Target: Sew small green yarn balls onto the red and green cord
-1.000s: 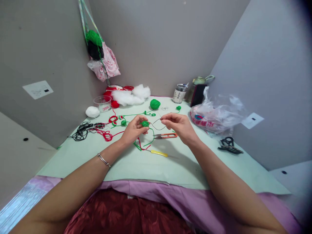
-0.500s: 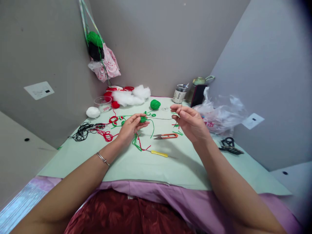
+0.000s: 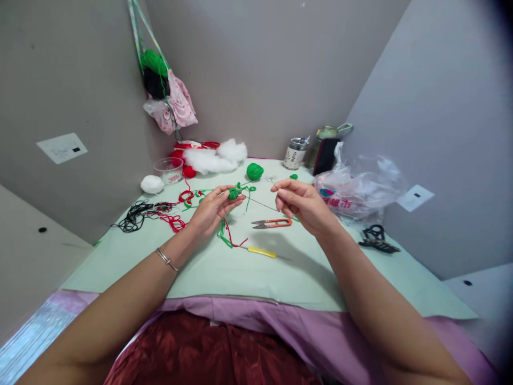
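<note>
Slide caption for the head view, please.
Left hand holds a small green yarn piece; a dark thread spans to the right hand; orange snips lie nearby.

On my feed the table [image 3: 192, 280] is pale mint, with a lilac cloth [image 3: 288, 323] at its near edge. I see a bright green piece [image 3: 233, 194] with a dark thread [image 3: 260, 202], a matching green ball [image 3: 255, 171] towards the far edge, and snips [image 3: 286, 222] with orange handles. The tool [image 3: 262, 252] nearer me has a yellow handle. Towards the left edge I make out black yarn [image 3: 134, 216] and red yarn [image 3: 175, 222]; by the right edge, a whitish bag [image 3: 360, 184] with red lettering
</note>
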The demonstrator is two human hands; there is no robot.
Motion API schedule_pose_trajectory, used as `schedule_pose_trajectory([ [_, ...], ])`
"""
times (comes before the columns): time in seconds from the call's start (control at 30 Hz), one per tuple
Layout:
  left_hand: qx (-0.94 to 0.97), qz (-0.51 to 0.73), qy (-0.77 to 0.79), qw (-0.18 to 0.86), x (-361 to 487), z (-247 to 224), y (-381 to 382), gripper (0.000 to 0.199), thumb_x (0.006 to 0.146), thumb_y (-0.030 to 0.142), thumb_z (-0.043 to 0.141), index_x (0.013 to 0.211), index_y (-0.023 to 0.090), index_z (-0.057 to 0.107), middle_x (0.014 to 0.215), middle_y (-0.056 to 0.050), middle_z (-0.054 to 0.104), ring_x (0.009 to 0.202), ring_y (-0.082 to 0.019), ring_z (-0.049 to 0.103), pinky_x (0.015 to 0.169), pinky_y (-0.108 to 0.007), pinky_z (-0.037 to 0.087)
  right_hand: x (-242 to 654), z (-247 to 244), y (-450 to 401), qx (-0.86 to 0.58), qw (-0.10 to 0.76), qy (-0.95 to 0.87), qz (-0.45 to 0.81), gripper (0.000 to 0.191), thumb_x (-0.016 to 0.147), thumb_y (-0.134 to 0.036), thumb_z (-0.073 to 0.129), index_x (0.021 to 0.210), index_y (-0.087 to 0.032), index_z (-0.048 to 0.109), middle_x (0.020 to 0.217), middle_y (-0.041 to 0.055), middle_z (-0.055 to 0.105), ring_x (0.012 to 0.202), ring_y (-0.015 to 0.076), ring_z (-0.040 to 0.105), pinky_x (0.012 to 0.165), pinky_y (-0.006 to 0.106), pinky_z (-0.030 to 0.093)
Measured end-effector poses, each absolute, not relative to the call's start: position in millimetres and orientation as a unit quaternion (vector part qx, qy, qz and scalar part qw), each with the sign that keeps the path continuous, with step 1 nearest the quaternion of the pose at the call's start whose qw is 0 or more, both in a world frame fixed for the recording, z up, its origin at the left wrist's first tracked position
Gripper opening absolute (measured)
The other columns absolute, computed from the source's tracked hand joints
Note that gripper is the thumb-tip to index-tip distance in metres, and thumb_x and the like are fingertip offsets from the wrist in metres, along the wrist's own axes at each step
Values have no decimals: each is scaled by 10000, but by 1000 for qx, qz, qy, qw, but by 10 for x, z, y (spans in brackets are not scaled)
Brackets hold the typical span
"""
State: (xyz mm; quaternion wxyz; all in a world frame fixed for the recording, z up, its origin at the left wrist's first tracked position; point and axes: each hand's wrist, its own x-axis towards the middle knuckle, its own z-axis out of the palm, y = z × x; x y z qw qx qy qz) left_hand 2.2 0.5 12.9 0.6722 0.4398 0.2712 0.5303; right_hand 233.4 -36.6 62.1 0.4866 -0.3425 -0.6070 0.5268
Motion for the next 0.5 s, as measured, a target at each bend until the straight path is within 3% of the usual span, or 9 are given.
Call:
schedule_pose_trajectory([
  [0.13, 464, 506, 274, 674, 13, 122, 6, 215, 860, 267, 657, 1052, 169, 645, 1038, -44, 665, 917, -126, 643, 964, -298, 489, 2241, 545, -361, -378, 495, -642, 447, 178, 815, -353, 702, 861, -181, 689, 722, 7, 642, 547, 91, 500, 517, 240, 364],
  [0.27, 498, 491, 254, 669, 33, 133, -22, 266, 815, 235, 703, 1071, 170, 672, 1087, -53, 658, 968, -134, 613, 1012, -315, 447, 2130, 450, -389, -409, 495, -704, 304, 125, 830, -305, 689, 841, -192, 740, 806, 28, 632, 710, 132, 533, 639, 271, 401],
  [0.5, 528, 474, 250, 659, 54, 115, -43, 345, 756, 235, 752, 1093, 203, 689, 1108, -45, 651, 1051, -160, 581, 1065, -352, 391, 2071, 355, -418, -463, 452, -752, 126, 125, 881, -217, 630, 919, -218, 749, 716, 1, 552, 649, 127, 519, 644, 276, 387],
])
